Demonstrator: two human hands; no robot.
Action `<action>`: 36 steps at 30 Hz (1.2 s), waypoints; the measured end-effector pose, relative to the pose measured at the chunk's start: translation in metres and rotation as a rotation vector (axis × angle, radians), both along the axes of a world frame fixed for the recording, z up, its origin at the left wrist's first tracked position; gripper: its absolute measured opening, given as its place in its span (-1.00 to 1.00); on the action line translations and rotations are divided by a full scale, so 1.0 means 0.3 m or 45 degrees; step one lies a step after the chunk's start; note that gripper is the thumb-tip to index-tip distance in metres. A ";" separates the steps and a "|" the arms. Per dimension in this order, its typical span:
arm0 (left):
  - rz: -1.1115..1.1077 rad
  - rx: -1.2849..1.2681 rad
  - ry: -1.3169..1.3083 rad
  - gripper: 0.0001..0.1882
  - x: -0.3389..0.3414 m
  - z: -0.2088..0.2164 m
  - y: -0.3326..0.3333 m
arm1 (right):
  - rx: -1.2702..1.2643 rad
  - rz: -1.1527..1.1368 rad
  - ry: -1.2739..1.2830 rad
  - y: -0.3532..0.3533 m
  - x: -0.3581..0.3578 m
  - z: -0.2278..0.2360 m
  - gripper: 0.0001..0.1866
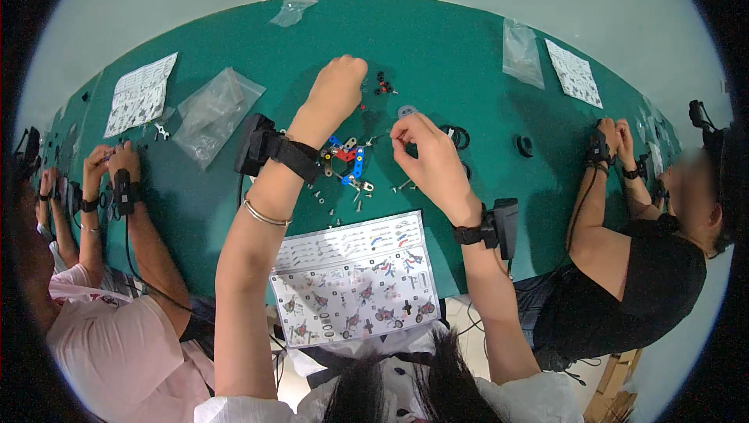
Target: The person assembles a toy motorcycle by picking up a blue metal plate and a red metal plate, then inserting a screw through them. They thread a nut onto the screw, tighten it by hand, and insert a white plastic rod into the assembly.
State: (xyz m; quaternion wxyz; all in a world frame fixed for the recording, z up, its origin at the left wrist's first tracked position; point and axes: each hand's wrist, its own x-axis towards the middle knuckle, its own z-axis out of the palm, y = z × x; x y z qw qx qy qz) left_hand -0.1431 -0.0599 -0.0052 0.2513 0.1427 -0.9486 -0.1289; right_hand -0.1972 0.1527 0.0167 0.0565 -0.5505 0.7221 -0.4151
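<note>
My left hand point(337, 91) is curled closed over the table, left of a cluster of small red and black parts point(384, 83). Its fingertips point away, and what they hold, if anything, is hidden. Nearer me, my right hand point(431, 154) pinches thumb and forefinger together; anything between them is too small to make out. Between my hands lie red, blue and metal perforated strips point(348, 156). Loose screws and nuts point(359, 203) are scattered on the near side of them. Black rings point(459, 137) and a grey disc point(406, 111) lie by my right hand.
A printed picture sheet point(355, 279) lies at the near table edge. Clear plastic bags point(218, 115) and another sheet point(143, 94) are at left. A black wheel-like part point(523, 145) is at right. Co-workers point(624, 267) sit on both sides, their hands over the table.
</note>
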 end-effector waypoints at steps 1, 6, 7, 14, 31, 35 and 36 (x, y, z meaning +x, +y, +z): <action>-0.003 -0.071 -0.034 -0.94 -0.002 0.008 0.017 | -0.010 0.006 0.002 0.002 -0.002 -0.004 -0.81; 0.000 -0.168 -0.087 -0.94 0.009 0.005 0.026 | -0.027 0.032 0.001 -0.004 0.004 -0.011 -0.80; -0.004 -0.147 -0.052 -0.94 0.008 0.000 0.023 | -0.034 0.029 0.004 -0.004 0.003 -0.013 -0.80; -0.019 0.024 0.036 -0.86 0.009 -0.022 0.004 | -0.065 0.014 -0.049 -0.013 0.009 -0.010 -0.80; -0.060 1.764 0.720 -0.87 0.369 0.152 0.357 | -0.368 0.288 -0.774 0.000 0.117 0.050 -0.87; -0.060 1.834 0.836 -0.90 0.379 0.104 0.382 | -0.365 0.329 -0.874 -0.013 0.137 0.024 -0.87; -0.056 1.837 0.886 -0.90 0.374 0.096 0.388 | -0.353 0.321 -0.878 -0.013 0.136 0.023 -0.87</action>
